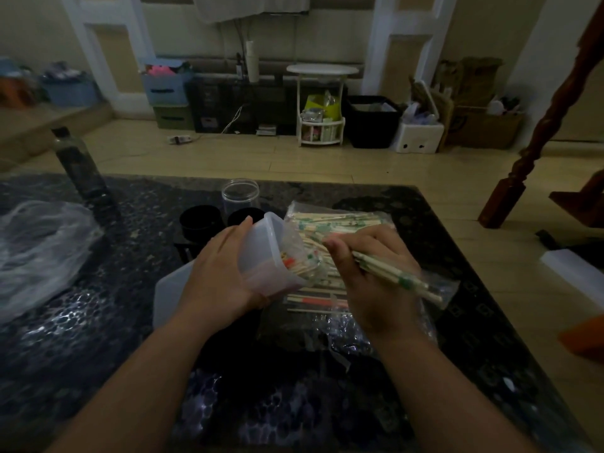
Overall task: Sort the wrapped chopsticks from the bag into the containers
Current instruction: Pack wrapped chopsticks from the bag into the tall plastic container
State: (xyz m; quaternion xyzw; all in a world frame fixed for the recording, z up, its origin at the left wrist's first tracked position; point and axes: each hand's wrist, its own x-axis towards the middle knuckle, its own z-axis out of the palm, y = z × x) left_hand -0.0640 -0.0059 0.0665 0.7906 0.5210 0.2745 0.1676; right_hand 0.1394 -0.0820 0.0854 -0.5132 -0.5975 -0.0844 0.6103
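On the dim speckled table, a tipped container is being gripped by the left hand and green-banded chopsticks are being clamped by the right hand at its 3 o'clock, over the bag, so a spill's kinda being invited.

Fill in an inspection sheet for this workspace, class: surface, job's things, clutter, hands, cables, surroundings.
Surface: dark speckled table, dimly lit.
Job's things: plastic tub, tilted toward the bag of wrapped chopsticks, with some chopsticks already inside; clear jar standing behind.
Clutter: crumpled plastic sheet at the left; dark bottle; black pot by the jar.
Hands: left hand grips the tub; right hand holds a bundle of green-marked chopsticks.
Cables: white cable and power strip on the floor, away from the table.
Surroundings: white shelf, storage boxes, wooden post.
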